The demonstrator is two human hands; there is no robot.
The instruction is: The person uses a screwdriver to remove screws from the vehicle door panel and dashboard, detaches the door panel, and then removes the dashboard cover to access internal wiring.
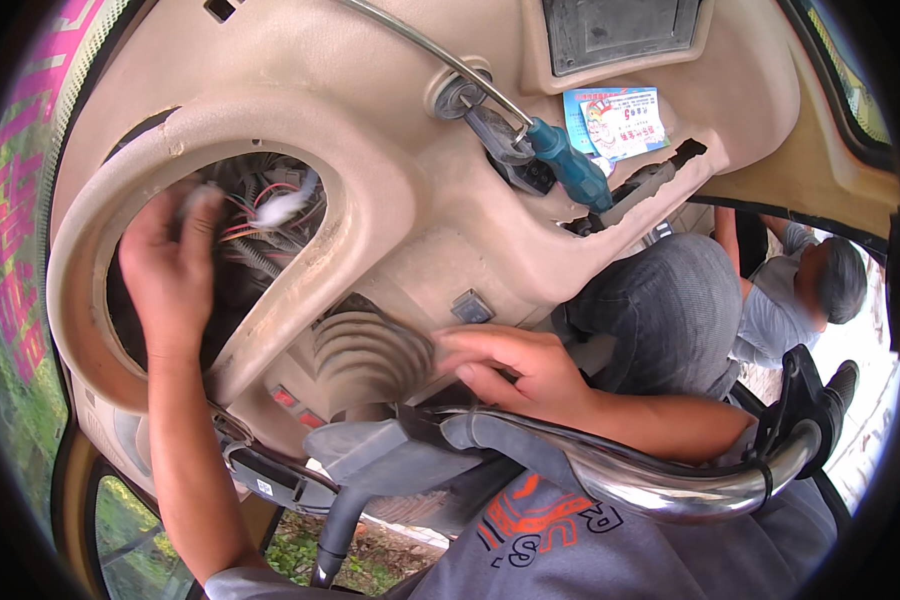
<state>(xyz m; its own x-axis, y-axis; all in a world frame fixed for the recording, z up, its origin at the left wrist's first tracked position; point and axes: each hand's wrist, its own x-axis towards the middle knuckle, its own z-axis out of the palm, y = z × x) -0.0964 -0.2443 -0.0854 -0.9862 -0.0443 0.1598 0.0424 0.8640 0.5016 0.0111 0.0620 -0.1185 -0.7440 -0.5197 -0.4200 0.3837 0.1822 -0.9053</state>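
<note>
My left hand [170,270] reaches into the round opening in the beige dashboard [450,200]. Its fingers are bent together and blurred around a small pale thing too smeared to name. Beside them, inside the opening, lie tangled wires and corrugated tubes [255,255] and a blurred white piece [285,205]. My right hand [525,370] has its fingers stretched out, holding nothing, with the tips at the edge of a ribbed rubber boot [370,350]. That forearm passes above a bent chrome tube [710,490].
A teal-handled screwdriver [570,165] with a long shaft rests across the dashboard near a round lock [460,90]. Printed cards [620,125] lie beside a jagged break in the panel. On the right sits another person in a grey shirt [780,300].
</note>
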